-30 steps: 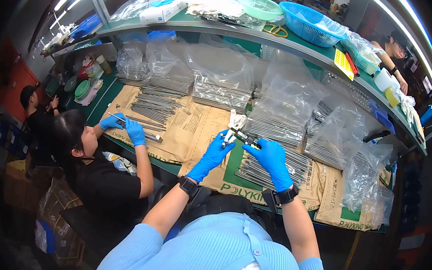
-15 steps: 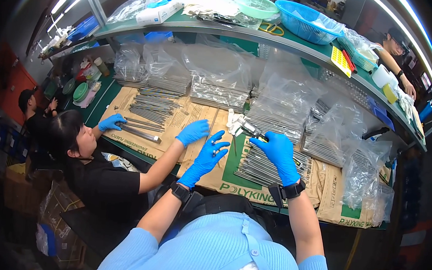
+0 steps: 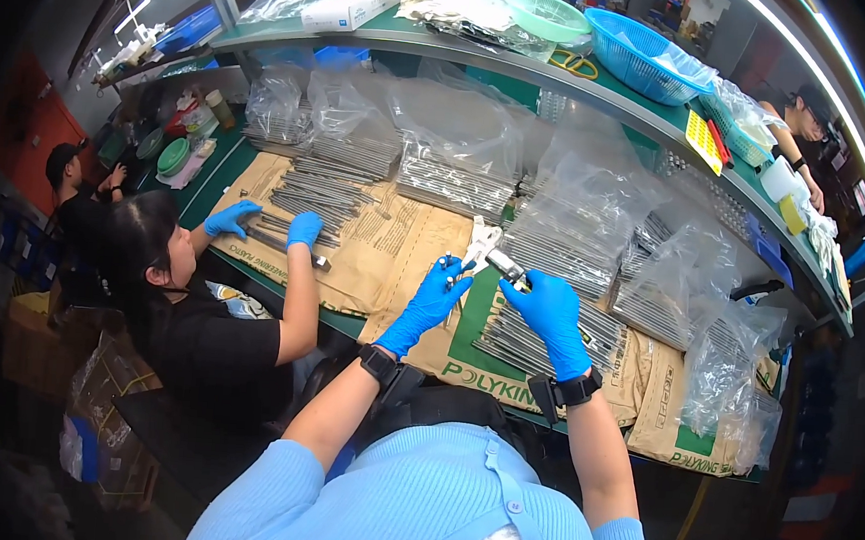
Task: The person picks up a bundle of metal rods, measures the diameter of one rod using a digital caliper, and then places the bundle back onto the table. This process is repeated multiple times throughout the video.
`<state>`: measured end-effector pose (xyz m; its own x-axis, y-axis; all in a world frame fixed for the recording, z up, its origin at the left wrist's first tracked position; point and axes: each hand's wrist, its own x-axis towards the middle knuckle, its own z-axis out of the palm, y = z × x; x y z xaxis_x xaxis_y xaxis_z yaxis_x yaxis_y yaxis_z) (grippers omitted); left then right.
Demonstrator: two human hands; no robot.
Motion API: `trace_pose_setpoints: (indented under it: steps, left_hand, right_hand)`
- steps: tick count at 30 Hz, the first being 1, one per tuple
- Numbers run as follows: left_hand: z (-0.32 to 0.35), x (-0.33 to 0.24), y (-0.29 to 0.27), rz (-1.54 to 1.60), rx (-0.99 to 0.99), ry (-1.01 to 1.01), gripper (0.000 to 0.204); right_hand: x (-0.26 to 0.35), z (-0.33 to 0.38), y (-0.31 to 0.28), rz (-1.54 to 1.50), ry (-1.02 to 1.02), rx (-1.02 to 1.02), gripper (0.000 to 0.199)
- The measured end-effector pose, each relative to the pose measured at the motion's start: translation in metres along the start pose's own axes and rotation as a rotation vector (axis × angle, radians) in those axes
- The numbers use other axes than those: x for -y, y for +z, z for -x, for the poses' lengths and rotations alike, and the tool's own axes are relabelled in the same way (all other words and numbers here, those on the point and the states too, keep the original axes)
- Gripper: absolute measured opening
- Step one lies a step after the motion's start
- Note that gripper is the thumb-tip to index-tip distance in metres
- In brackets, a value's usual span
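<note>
A caliper (image 3: pixel 504 264) with a silver-grey body is in my right hand (image 3: pixel 553 314), its fingers closed around the near end. My left hand (image 3: pixel 432 302) is beside the caliper's other side, fingers curled with small dark bits between them that I cannot make out. White crumpled material (image 3: pixel 482 239) lies just beyond both hands, partly against the caliper. Below my right hand a layer of thin metal rods (image 3: pixel 513 338) rests on brown-and-green sacking (image 3: pixel 422 355). Both hands wear blue gloves.
A co-worker at my left has gloved hands (image 3: pixel 304 229) on metal rods (image 3: pixel 322 197). Bagged rod bundles (image 3: pixel 456 179) line the back of the bench. Above them runs a shelf (image 3: pixel 448 45) with a blue basket (image 3: pixel 636 59), a green bowl (image 3: pixel 547 15) and scissors (image 3: pixel 574 64).
My left hand has moved right, close to the caliper, and its fingers have drawn in. My right hand keeps hold of the caliper. The co-worker's nearer hand has moved left onto the rods.
</note>
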<state>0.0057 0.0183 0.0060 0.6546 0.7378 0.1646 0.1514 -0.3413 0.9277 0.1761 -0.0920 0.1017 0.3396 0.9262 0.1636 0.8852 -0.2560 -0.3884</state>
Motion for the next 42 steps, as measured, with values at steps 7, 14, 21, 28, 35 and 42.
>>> trace_pose_setpoints:
  steps: [7,14,21,28,35,42]
  left_hand:
    - [0.000,-0.002,0.006,0.077,-0.078,-0.068,0.051]
    - [0.004,-0.012,0.005,0.202,-0.029,-0.121,0.052]
    - [0.002,-0.010,-0.002,-0.043,0.048,-0.037,0.051]
    - [0.026,0.003,-0.023,-0.079,-0.016,0.080,0.043]
    - [0.020,0.000,0.000,-0.152,0.007,0.238,0.027]
    - [-0.013,0.039,0.035,-0.132,0.166,0.180,0.024]
  right_hand:
    - [0.004,0.012,0.007,-0.064,-0.066,0.000,0.051]
    - [0.008,0.014,0.000,-0.049,0.008,0.101,0.053]
    - [0.003,0.016,0.000,-0.056,0.004,0.065,0.054]
    - [-0.005,0.009,-0.021,-0.023,0.056,0.042,0.055]
    - [0.003,-0.001,-0.020,-0.011,0.031,0.035,0.051]
    - [-0.034,0.009,-0.022,-0.051,0.158,-0.107,0.046]
